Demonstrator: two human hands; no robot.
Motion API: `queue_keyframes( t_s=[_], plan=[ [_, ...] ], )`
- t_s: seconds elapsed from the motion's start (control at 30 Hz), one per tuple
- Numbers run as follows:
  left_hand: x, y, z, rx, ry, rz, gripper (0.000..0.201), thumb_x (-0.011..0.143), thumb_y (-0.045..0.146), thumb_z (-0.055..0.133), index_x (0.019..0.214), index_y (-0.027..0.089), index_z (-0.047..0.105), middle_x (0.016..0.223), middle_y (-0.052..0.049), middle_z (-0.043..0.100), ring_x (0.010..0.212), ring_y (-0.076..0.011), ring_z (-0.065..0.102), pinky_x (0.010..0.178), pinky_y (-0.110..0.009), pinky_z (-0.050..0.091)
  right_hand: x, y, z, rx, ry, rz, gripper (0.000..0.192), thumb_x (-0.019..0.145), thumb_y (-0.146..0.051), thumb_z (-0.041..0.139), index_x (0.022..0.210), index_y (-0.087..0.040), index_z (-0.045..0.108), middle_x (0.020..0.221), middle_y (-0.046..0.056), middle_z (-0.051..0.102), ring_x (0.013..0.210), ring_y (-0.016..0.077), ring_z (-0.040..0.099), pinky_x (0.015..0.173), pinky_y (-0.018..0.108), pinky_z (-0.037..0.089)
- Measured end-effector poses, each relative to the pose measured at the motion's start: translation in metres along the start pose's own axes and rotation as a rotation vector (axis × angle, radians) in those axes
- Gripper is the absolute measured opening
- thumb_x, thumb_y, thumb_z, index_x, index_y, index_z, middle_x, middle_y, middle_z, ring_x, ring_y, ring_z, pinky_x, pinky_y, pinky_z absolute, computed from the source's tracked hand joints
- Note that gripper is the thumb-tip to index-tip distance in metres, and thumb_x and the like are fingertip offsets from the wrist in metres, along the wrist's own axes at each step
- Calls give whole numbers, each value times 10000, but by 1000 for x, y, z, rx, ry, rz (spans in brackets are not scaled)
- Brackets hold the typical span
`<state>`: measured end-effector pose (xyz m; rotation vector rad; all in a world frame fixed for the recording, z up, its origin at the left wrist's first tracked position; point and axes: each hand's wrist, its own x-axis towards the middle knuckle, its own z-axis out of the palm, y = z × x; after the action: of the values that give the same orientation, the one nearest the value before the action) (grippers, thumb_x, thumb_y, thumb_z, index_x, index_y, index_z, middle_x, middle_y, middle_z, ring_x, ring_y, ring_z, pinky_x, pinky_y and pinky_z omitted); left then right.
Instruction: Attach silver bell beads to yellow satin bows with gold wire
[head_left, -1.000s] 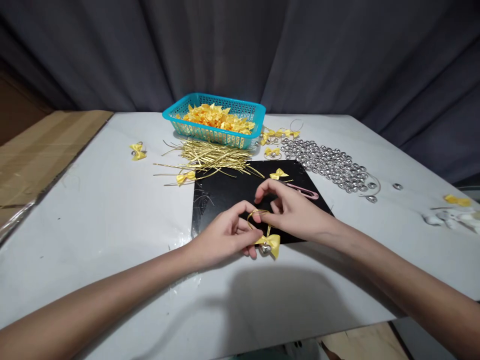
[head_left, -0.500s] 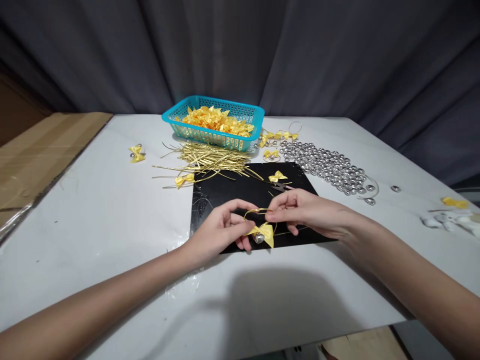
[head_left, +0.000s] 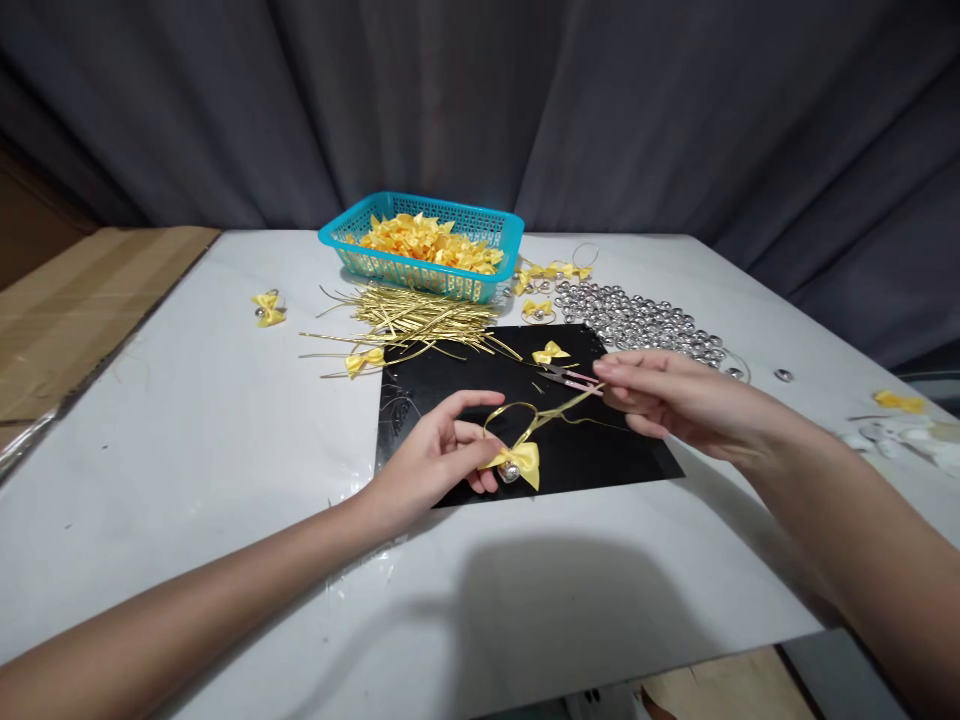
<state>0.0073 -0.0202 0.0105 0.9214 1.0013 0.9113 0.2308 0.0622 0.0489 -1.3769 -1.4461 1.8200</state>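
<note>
1. Yellow ribbon, tied as a bow (head_left: 528, 463), is held by the left hand (head_left: 452, 449) at the near edge of a black mat (head_left: 465, 378), in the one view, from the person's head. Left thumb and fingers grip the bow's left side; the index finger reaches out above.

2. At the bow's knot hangs a silver bead (head_left: 510, 471), facing the near side.

3. Gold wire (head_left: 556, 411) rises from the bow in a loop, then slants right and far, up to the right hand.

4. The right hand (head_left: 637, 385) is over the mat's right side, fingers bent and drawn together. Whether they pinch the wire's end or the pink-handled snips (head_left: 576, 380) cannot be told. The snips' blades point left; the hand hides the rest.

5. Just beyond the blades, on the mat, is a small bow (head_left: 550, 352).

6. On the far side stands a blue basket (head_left: 512, 240) heaped with loose bows (head_left: 427, 243). A pile of gold strips (head_left: 420, 315) lies just in front of it, partly over the mat's far edge.

7. To the right of the basket, silver beads (head_left: 637, 315) spread over the white table (head_left: 225, 430).

8. Cardboard (head_left: 105, 300) lies at the far left; a dark curtain (head_left: 450, 100) hangs behind everything.
</note>
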Motion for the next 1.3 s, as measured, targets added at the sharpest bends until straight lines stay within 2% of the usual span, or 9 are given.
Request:
queue_keyframes(
  t_s=[0.17, 0.33, 0.53, 0.6, 0.7, 0.8, 0.97, 1.07, 1.3],
  plan=[
    [1, -2, -1, 16, 1, -5, 310, 770, 189, 613, 1063, 102, 555, 613, 37, 605, 492, -53, 535, 526, -183, 441, -6, -3, -16, 23, 122, -139, 169, 771, -324, 663, 729, -176, 595, 701, -1, 476, 580, 64, 439, 491, 171, 408],
    [2, -6, -3, 38, -53, 8, 174, 797, 197, 598, 949, 113, 579, 607, 39, 597, 515, -51, 545, 543, -174, 445, -6, 2, -15, -4, 146, -230, 188, 763, -358, 667, 758, -178, 613, 829, 32, 574, 652, 92, 521, 559, 204, 468],
    [0, -2, 0, -3, -107, -14, 133, 775, 173, 618, 882, 116, 563, 609, 31, 612, 499, -48, 540, 533, -170, 438, 8, 17, 28, -50, -241, -74, 335, 813, -293, 612, 1126, -182, 567, 1149, 80, 580, 461, 0, 417, 468, 200, 463],
    [-1, 0, 1, -20, -117, -22, 120, 772, 176, 619, 857, 115, 561, 612, 25, 614, 502, -52, 542, 535, -174, 440, 14, 19, 36, -69, -422, -33, 363, 799, -258, 623, 1148, -173, 570, 1058, 58, 614, 435, -7, 416, 439, 181, 446],
    [-2, 2, 2, -23, -119, -20, 100, 769, 176, 619, 827, 109, 570, 614, 18, 613, 509, -58, 548, 542, -181, 445, 20, 20, 37, -96, -586, -16, 257, 755, -251, 665, 980, -127, 651, 754, 3, 619, 437, 14, 450, 396, 148, 405],
    [-2, 2, 1, -5, -117, -19, 83, 768, 162, 612, 815, 106, 573, 601, 16, 612, 499, -59, 545, 536, -181, 440, 22, 19, 30, -102, -494, -29, 208, 723, -293, 697, 803, -103, 669, 628, -12, 571, 418, 17, 430, 358, 137, 353],
    [-2, 1, 1, 30, -113, -10, 64, 779, 168, 597, 778, 110, 569, 606, 25, 587, 505, -52, 530, 532, -172, 428, 21, 11, 11, -93, -194, -68, 269, 703, -371, 712, 786, -126, 641, 474, -72, 378, 379, 16, 300, 338, 146, 293],
    [-2, 2, 0, 71, -118, 7, 87, 787, 192, 595, 756, 117, 567, 612, 28, 569, 520, -53, 520, 536, -171, 423, 12, -1, -11, -88, -56, -62, 268, 716, -382, 702, 696, -151, 569, 501, -77, 288, 423, 26, 255, 365, 159, 310],
    [1, 1, -7, 321, -96, 150, 132, 821, 224, 540, 740, 138, 598, 714, 0, 584, 574, -78, 540, 570, -203, 446, -21, -29, -60, 15, 207, -23, 312, 907, -309, 408, 624, -179, 403, 555, -67, 188, 430, 28, 212, 428, 247, 165]
  ],
)
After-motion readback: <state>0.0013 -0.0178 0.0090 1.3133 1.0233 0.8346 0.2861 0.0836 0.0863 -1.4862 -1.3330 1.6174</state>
